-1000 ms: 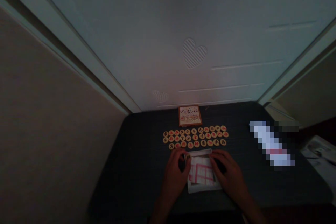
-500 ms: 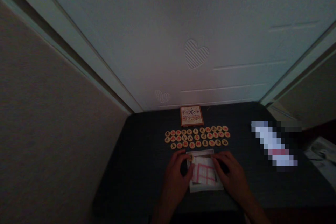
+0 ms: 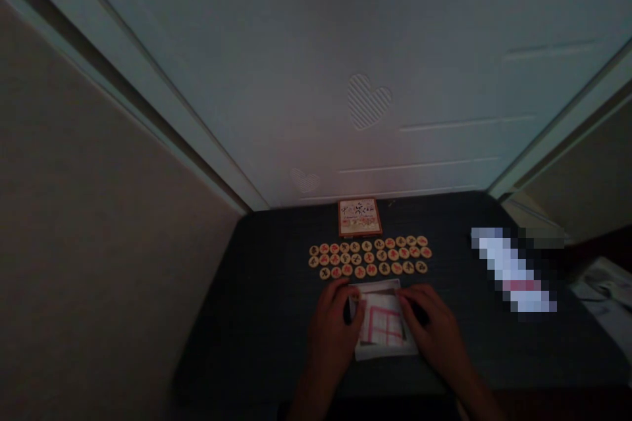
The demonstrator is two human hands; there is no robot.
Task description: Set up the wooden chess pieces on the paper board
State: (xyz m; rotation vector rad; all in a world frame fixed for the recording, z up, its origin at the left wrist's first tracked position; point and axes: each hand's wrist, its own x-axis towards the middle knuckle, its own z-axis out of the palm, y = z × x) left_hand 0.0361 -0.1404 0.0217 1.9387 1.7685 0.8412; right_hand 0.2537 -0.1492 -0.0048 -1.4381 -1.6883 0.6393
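A shallow white box (image 3: 380, 354) sits near the table's front edge, with a folded paper sheet (image 3: 384, 321) printed with a pink grid inside it. At the box's left side, my left hand (image 3: 332, 323) pinches a round Chinese chess piece (image 3: 356, 297), mostly covered by the fingers. My right hand (image 3: 430, 322) is closed on the right side of the box, fingertips close to its far right corner. Beyond the box, several wooden Chinese chess pieces (image 3: 368, 257) with red or black characters lie in three rows.
A square lid (image 3: 360, 217) with printed characters lies behind the rows, close to the white panel (image 3: 296, 79) with embossed hearts. On the dark table (image 3: 266, 296), a pixelated pale object (image 3: 513, 270) lies to the right. White items (image 3: 605, 296) show past the right edge.
The left fingers have closed further over the chess piece, so less of it shows. The right hand stays at the box's right side. The view has shifted slightly.
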